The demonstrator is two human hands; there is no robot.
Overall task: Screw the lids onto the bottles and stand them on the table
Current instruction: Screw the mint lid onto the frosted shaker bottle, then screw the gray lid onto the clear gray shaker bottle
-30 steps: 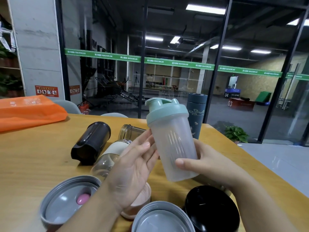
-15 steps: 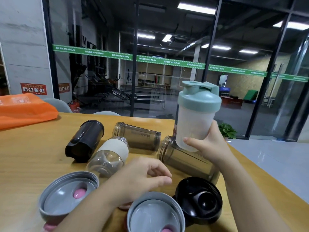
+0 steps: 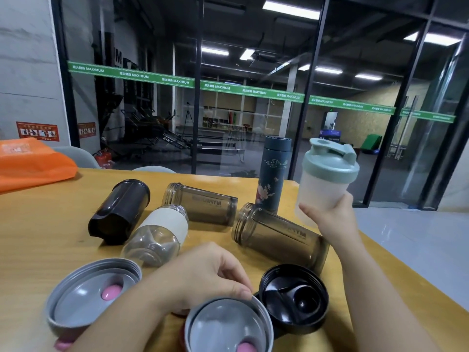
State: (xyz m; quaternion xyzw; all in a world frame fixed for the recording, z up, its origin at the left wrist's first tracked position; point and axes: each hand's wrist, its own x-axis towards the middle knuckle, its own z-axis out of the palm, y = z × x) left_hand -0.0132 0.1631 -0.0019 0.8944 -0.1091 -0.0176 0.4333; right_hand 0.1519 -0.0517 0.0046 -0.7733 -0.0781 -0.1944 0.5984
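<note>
Right hand (image 3: 335, 219) grips the frosted shaker bottle (image 3: 321, 196) by its base, mint lid (image 3: 330, 161) on, upright at the table's (image 3: 50, 224) far right edge beside a standing blue flask (image 3: 275, 174). Left hand (image 3: 203, 275) pinches the rim of a grey lid (image 3: 228, 326). Two smoky bottles lie open — mirrored lettering on one (image 3: 203, 203). Green "MAXIMUM" tape (image 3: 228, 88) crosses the glass.

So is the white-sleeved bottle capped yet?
No. The white-sleeved bottle lies on its side on the table, its threaded neck bare, no lid on.
</note>
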